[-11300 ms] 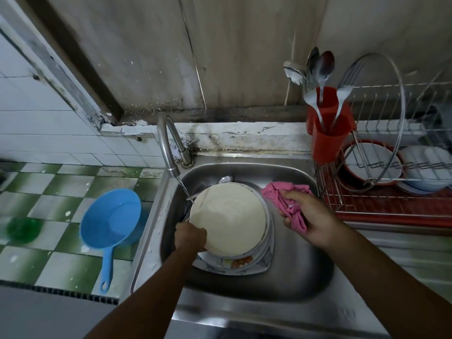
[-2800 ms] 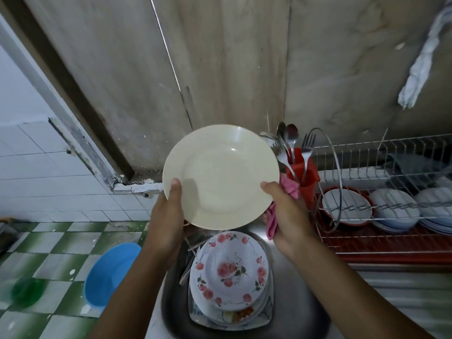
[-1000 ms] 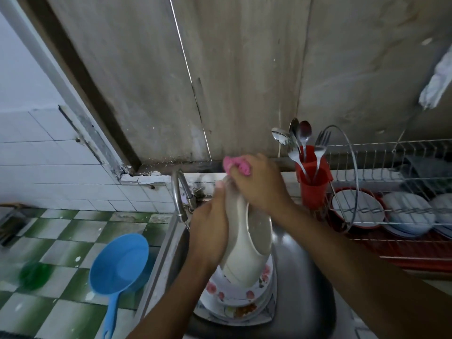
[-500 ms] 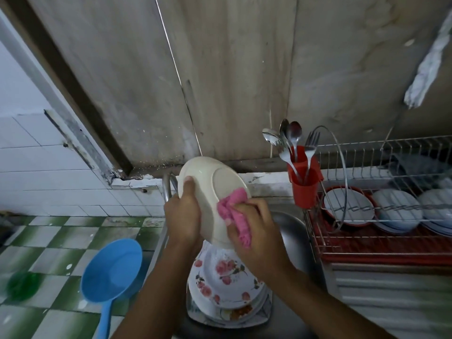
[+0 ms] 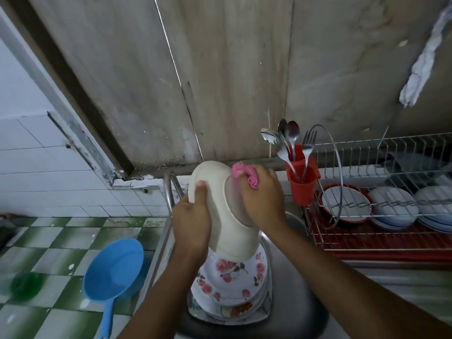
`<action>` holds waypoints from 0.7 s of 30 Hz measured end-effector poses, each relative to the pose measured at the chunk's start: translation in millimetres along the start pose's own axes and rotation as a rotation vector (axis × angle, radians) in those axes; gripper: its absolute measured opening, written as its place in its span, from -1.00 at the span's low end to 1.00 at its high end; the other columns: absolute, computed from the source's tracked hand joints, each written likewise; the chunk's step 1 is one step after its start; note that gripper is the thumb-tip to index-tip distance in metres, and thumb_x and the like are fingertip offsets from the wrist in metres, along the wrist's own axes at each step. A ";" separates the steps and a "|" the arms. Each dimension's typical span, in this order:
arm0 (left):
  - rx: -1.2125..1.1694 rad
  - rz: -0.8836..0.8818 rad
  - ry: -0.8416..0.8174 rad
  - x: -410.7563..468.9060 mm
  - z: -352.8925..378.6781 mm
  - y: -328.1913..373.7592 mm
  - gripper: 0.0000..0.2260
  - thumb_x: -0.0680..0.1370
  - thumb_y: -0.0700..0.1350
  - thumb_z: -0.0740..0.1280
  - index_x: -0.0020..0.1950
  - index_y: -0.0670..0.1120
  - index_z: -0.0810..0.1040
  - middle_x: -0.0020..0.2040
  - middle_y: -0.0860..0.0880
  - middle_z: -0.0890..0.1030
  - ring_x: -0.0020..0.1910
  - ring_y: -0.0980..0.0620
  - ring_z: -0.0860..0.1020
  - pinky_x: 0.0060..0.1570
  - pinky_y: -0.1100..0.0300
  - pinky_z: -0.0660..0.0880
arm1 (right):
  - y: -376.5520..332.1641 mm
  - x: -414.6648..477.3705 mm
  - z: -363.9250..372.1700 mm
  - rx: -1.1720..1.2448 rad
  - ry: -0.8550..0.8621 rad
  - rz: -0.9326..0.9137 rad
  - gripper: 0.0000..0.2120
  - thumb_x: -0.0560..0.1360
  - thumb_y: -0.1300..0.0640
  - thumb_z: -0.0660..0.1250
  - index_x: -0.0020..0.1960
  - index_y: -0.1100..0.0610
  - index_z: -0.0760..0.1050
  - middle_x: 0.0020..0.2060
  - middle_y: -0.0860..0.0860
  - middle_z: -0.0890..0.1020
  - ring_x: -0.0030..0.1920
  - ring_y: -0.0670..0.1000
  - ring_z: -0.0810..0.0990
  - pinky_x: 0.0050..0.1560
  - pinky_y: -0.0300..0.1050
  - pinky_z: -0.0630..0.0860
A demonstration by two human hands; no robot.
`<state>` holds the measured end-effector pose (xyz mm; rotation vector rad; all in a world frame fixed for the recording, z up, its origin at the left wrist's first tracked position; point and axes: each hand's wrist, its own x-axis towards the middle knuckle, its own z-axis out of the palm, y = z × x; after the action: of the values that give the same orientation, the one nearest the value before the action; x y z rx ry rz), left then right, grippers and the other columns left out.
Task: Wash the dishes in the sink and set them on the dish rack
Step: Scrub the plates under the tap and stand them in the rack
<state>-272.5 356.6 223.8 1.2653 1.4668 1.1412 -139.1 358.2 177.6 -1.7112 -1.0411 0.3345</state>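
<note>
The left hand (image 5: 192,223) holds a cream plate (image 5: 234,241) on edge above the sink (image 5: 298,304), its grip closed round the plate's left rim with the thumb lying on the underside; the underside faces the camera. The right hand (image 5: 261,199) has its grip curled round a crumpled pink cloth (image 5: 244,176), pressing it against the plate's back near the top. The plate's lower edge sits over a stack of dishes in the sink, topped by a flowered plate (image 5: 230,277); whether they touch I cannot tell. A curved tap (image 5: 168,189) rises just behind the left hand. To the right of the sink stands the dish rack (image 5: 367,241), with white plates (image 5: 391,206) leaning in a row inside it; a red cutlery holder (image 5: 303,184) hangs on its near end, holding spoons and forks (image 5: 291,140). Left of the sink, a blue dipper (image 5: 112,272) lies on green-and-white tiles (image 5: 56,241).
</note>
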 end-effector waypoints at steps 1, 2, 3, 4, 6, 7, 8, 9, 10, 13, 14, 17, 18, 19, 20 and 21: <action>0.004 -0.005 0.002 -1.3 2.0 -2.3 -0.73 0.67 0.16 0.24 -0.16 0.05 0.48 -0.23 0.10 0.55 -0.19 0.14 0.51 -0.13 0.13 0.44 | -9.8 -3.6 4.2 0.004 -0.001 -0.031 -0.74 0.62 -0.07 0.29 0.17 0.07 0.57 0.08 0.00 0.52 -0.01 0.04 0.57 -0.15 -0.21 0.37; -0.011 -0.020 0.013 -1.2 5.2 -1.5 -0.71 0.66 0.17 0.23 -0.16 0.04 0.49 -0.20 0.04 0.58 -0.16 0.07 0.56 -0.09 0.10 0.50 | -20.8 -12.4 7.4 -0.001 0.000 -0.116 -0.73 0.61 -0.06 0.31 0.20 0.07 0.56 0.09 -0.01 0.50 -0.03 0.00 0.56 -0.17 -0.29 0.38; -0.053 -0.052 0.044 3.3 4.5 -3.5 -0.68 0.66 0.20 0.22 -0.15 0.02 0.52 -0.15 -0.03 0.62 -0.10 -0.02 0.61 0.00 0.01 0.57 | -30.4 -26.9 11.0 -0.007 -0.004 -0.208 -0.72 0.60 -0.07 0.32 0.22 0.07 0.56 0.11 -0.02 0.50 -0.04 -0.04 0.55 -0.15 -0.36 0.42; -0.112 -0.089 0.083 8.8 3.1 -4.1 -0.65 0.64 0.23 0.22 -0.12 0.00 0.54 -0.09 -0.07 0.65 -0.04 -0.09 0.63 0.09 -0.08 0.59 | -31.7 -41.7 13.0 -0.005 -0.015 -0.293 -0.71 0.60 -0.07 0.34 0.24 0.06 0.55 0.13 -0.03 0.49 -0.04 -0.08 0.55 -0.11 -0.37 0.49; -0.200 -0.159 0.160 21.0 -1.4 -4.1 -0.62 0.62 0.25 0.21 0.02 -0.04 0.57 -0.03 -0.09 0.64 0.05 -0.15 0.62 0.19 -0.15 0.56 | -14.4 -61.8 15.1 0.001 -0.052 -0.396 -0.70 0.59 -0.04 0.36 0.26 0.06 0.54 0.14 -0.05 0.47 -0.05 -0.11 0.56 -0.07 -0.37 0.55; -0.215 -0.173 0.184 23.7 -3.5 -4.1 -0.61 0.62 0.25 0.21 0.07 -0.06 0.56 -0.04 -0.06 0.62 0.06 -0.16 0.60 0.22 -0.15 0.54 | -2.7 -63.2 14.5 0.000 -0.042 -0.384 -0.69 0.59 -0.05 0.34 0.28 0.05 0.52 0.15 -0.05 0.46 -0.05 -0.10 0.57 -0.07 -0.37 0.56; -0.224 -0.169 0.205 24.7 -4.6 -4.7 -0.61 0.63 0.25 0.21 0.09 -0.06 0.55 -0.07 -0.03 0.60 0.05 -0.15 0.58 0.23 -0.14 0.52 | 7.9 -61.2 13.7 -0.004 -0.013 -0.300 -0.68 0.60 -0.07 0.30 0.29 0.04 0.51 0.16 -0.06 0.44 -0.03 -0.07 0.59 -0.08 -0.34 0.55; -0.228 -0.156 0.225 25.0 -4.6 -5.2 -0.61 0.64 0.25 0.20 0.08 -0.06 0.55 -0.10 0.01 0.58 0.04 -0.14 0.57 0.23 -0.12 0.52 | 13.7 -60.3 13.0 0.007 0.030 -0.171 -0.68 0.61 -0.08 0.27 0.28 0.06 0.49 0.16 -0.07 0.41 0.00 -0.03 0.60 -0.06 -0.32 0.53; -0.242 -0.140 0.236 23.9 -2.6 -3.4 -0.62 0.64 0.25 0.19 0.05 -0.05 0.54 -0.11 0.02 0.58 0.02 -0.12 0.57 0.21 -0.10 0.53 | 15.8 -60.3 14.5 0.021 0.061 -0.060 -0.67 0.62 -0.09 0.25 0.27 0.08 0.48 0.17 -0.08 0.40 0.04 -0.01 0.60 -0.04 -0.33 0.49; -0.330 -0.120 0.272 20.7 5.5 4.0 -0.64 0.66 0.23 0.16 0.03 -0.04 0.52 -0.09 0.01 0.57 -0.04 -0.06 0.56 0.06 0.00 0.53 | 3.3 -83.7 24.4 0.066 0.061 -0.141 -0.54 0.62 -0.23 0.11 0.32 0.07 0.46 0.20 -0.08 0.42 0.04 -0.24 0.53 -0.03 -0.55 0.41; -0.337 -0.111 0.279 20.1 7.6 7.0 -0.65 0.67 0.24 0.16 0.05 -0.03 0.51 -0.07 -0.01 0.57 -0.04 -0.06 0.56 0.03 0.03 0.51 | 1.4 -93.3 28.4 0.103 0.052 -0.173 -0.53 0.63 -0.24 0.10 0.33 0.06 0.46 0.20 -0.09 0.44 0.03 -0.30 0.52 -0.02 -0.57 0.41; -0.340 -0.070 0.246 21.3 4.9 9.2 -0.66 0.66 0.25 0.17 0.08 -0.01 0.50 -0.05 0.00 0.58 -0.02 -0.06 0.57 0.05 0.02 0.52 | 5.3 -87.2 25.1 0.269 0.065 0.015 -0.68 0.65 -0.11 0.20 0.24 0.10 0.49 0.12 -0.03 0.55 0.03 -0.39 0.52 -0.11 -0.54 0.46; -0.338 -0.065 0.233 21.9 1.5 6.4 -0.65 0.66 0.24 0.18 0.10 -0.02 0.50 -0.06 0.02 0.58 -0.02 -0.04 0.58 0.05 0.02 0.52 | 11.0 -75.3 22.9 0.312 0.056 0.118 -0.73 0.66 -0.09 0.21 0.18 0.08 0.49 0.06 -0.02 0.57 -0.02 -0.35 0.55 -0.17 -0.48 0.50; -0.321 -0.065 0.209 23.0 -2.4 1.7 -0.64 0.65 0.25 0.19 0.10 -0.03 0.51 -0.07 0.03 0.59 0.00 -0.05 0.58 0.08 -0.01 0.53 | 16.3 -61.5 18.9 0.328 0.056 0.199 -0.76 0.67 -0.09 0.20 0.13 0.06 0.48 0.00 -0.01 0.59 -0.08 -0.26 0.60 -0.24 -0.40 0.53; -0.287 -0.074 0.176 22.1 -6.1 -3.0 -0.63 0.64 0.25 0.20 0.06 -0.03 0.53 -0.06 0.02 0.60 0.03 -0.08 0.59 0.14 -0.05 0.54 | 21.5 -47.4 14.6 0.308 0.057 0.239 -0.77 0.67 -0.10 0.18 0.08 0.05 0.48 -0.05 -0.01 0.60 -0.12 -0.17 0.62 -0.27 -0.31 0.54; -0.258 -0.075 0.145 22.2 -11.3 -5.7 -0.62 0.63 0.26 0.21 0.01 -0.04 0.55 -0.04 0.00 0.62 0.05 -0.11 0.60 0.20 -0.11 0.54 | 24.3 -31.4 12.9 0.270 0.047 0.253 -0.76 0.68 -0.10 0.16 0.04 0.04 0.49 -0.10 0.00 0.61 -0.13 -0.08 0.62 -0.28 -0.22 0.51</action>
<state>-287.1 377.1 219.6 0.9599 1.4061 1.3455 -154.4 340.6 142.9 -1.5969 -0.7088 0.5679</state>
